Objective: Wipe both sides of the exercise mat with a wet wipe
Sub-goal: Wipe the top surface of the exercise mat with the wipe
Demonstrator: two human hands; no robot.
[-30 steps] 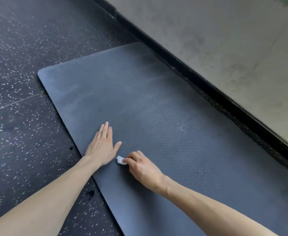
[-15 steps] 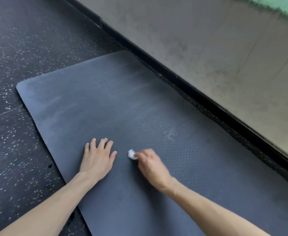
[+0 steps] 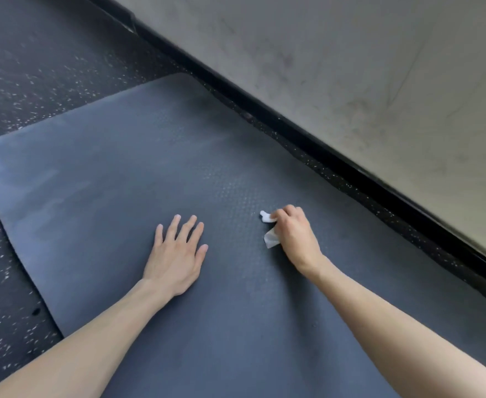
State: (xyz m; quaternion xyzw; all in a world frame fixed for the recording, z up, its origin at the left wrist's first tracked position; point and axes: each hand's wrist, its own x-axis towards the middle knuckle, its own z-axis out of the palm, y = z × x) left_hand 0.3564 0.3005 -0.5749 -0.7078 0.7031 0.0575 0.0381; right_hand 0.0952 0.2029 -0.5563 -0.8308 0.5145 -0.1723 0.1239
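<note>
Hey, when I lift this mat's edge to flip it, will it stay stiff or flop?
Probably floppy: the mat looks thin and lies flat on the floor. Its textured surface likely gives grip, so the left hand pressing it shouldn't slip.

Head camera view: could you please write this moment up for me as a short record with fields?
surface: dark exercise mat lying flat on a speckled floor, alongside a wall
left hand: flat on the mat, fingers spread, holding nothing
right hand: grips the wet wipe, down at the mat
wipe: white, crumpled, sticking out on the left of the fingers
side up: textured; the underside is hidden
</note>
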